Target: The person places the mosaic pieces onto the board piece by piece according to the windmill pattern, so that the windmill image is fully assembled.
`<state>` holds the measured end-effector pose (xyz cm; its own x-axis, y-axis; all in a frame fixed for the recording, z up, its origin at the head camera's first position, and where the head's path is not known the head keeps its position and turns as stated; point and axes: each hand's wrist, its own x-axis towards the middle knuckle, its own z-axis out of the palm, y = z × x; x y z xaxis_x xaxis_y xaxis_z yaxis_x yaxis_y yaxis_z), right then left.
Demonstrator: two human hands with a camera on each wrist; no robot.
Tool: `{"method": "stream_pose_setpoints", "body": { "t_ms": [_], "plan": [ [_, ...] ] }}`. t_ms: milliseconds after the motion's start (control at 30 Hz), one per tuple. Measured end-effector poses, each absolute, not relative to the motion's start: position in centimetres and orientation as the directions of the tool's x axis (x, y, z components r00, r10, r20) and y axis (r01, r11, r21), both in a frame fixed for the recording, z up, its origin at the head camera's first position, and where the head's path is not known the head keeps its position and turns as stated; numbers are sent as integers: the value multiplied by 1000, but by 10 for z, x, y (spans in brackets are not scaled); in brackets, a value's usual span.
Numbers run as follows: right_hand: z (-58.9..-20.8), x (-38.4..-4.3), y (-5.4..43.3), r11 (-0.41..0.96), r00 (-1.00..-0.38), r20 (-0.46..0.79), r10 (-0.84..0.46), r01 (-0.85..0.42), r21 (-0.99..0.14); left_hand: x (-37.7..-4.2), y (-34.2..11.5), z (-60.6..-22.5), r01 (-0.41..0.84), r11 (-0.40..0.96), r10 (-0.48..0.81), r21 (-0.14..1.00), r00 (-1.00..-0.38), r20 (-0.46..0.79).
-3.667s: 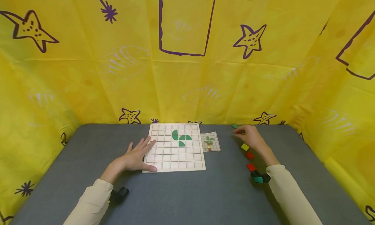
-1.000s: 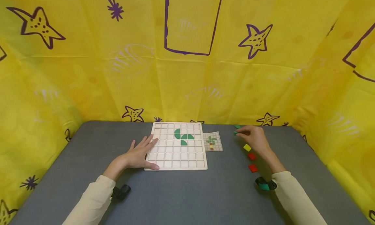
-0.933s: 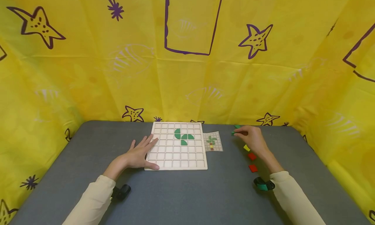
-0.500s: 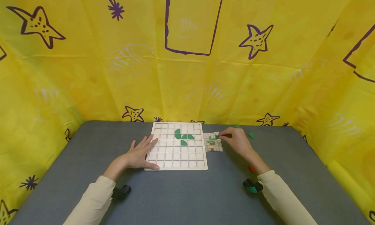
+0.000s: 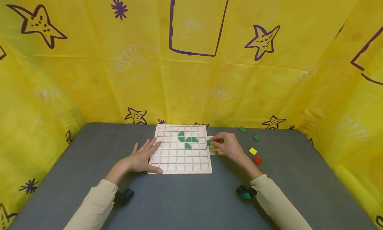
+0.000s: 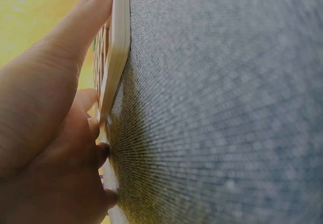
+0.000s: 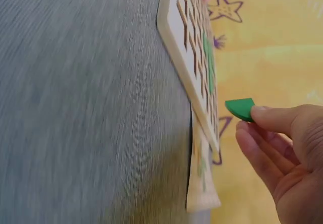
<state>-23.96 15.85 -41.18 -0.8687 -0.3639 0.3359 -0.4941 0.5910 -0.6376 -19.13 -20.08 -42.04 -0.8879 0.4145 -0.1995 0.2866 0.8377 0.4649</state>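
My right hand pinches a green quarter-circle tile between thumb and fingers, held over the board's right edge in the head view. The pale wooden grid board lies on the table, with several green quarter-circle tiles set in its upper middle squares. My left hand rests with spread fingers on the board's left side, the thumb near its front left corner. A small printed pattern card lies against the right edge of the board, partly hidden under my right hand.
On the grey table, to the right, lie two loose green tiles, a yellow square tile and a red square tile. Another red tile is mostly covered by my right forearm. A yellow patterned cloth hangs behind the table.
My right hand has picked up a green tile from the loose ones at the right and carried it left, across the card to the board's edge. My left hand stays on the board.
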Motion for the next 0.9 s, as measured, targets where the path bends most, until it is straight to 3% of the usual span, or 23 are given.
{"method": "stream_pose_setpoints", "body": {
  "t_ms": [400,900],
  "plan": [
    [-407,-241,118,563,-893,222,-392,-424,-709,-193,-200,-422,283,848,409,449,-887,-213],
    [-419,-241,93,579,-897,131,-421,-378,-723,-194,-201,-422,296,845,417,445,-886,-203]
  ]
}}
